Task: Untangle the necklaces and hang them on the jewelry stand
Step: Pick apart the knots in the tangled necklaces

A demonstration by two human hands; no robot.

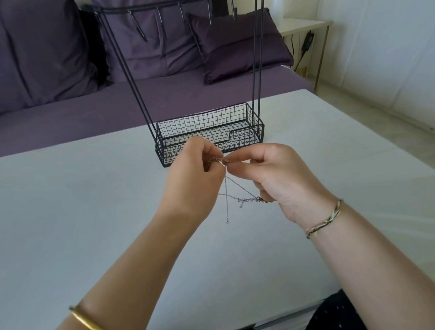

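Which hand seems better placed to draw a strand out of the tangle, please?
Probably the right hand: its lower fingers hold the trailing chain, while the left hand only pinches the tangle.

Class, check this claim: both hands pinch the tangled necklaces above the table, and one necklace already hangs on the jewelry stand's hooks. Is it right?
Not quite: in the head view the hooks of the jewelry stand are bare. The left hand and right hand do pinch the tangled necklaces above the table.
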